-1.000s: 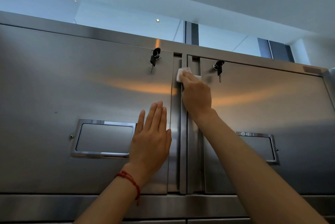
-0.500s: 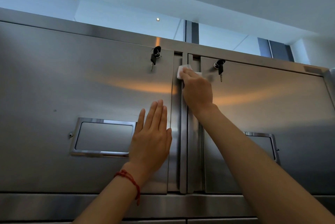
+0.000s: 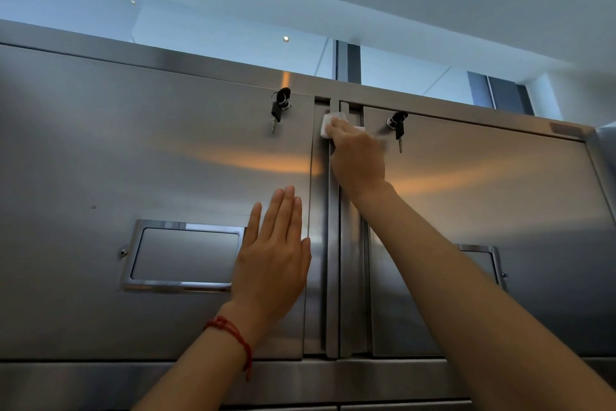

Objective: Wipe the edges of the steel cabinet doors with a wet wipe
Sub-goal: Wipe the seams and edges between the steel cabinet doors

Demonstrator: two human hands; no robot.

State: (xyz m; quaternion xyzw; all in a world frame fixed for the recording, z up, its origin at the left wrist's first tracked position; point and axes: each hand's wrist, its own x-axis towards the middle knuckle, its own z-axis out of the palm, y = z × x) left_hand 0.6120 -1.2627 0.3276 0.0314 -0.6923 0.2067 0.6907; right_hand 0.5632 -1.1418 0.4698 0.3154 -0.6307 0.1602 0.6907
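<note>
Since a second ago the right hand (image 3: 358,157) has slid the wet wipe (image 3: 328,125) slightly up the centre door edge (image 3: 333,244); it presses the wipe there near the top, though how its fingers lie is hidden. Left hand (image 3: 273,260) rests flat, fingers straight, empty, on the left door (image 3: 150,160). Step in hand, by my reading: wiping the centre edges; next likely calls for a firm stroke to the top corner, then back down.

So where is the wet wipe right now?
In the head view, the wet wipe is under the right hand, pressed on the centre edge strip between the two door keys, near the cabinet top.

right hand (image 3: 358,157) presses wipe (image 3: 328,124) on door edge | left hand (image 3: 273,260) flat on left door (image 3: 150,160)
</note>
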